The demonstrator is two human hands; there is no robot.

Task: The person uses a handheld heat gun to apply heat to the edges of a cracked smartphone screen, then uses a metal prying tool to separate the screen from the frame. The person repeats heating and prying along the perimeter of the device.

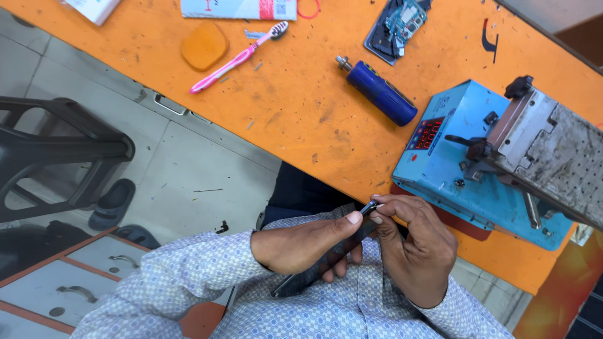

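Observation:
My left hand [301, 242] grips a thin dark phone-like slab [308, 276], held slanted in front of my chest just below the orange table's edge [295, 119]. My right hand [418, 251] pinches the slab's upper end [370, 207] between thumb and fingers. Both hands touch the slab and each other. What lies on the slab's face is hidden by my fingers.
On the table: a blue heating machine with a metal plate [465, 169] at right, a blue cylindrical tool [380, 92], a pink toothbrush [239, 58], an orange pad [204, 45], an opened phone [397, 28]. A black stool [56, 150], sandal [113, 204] and drawers [69, 276] stand at left.

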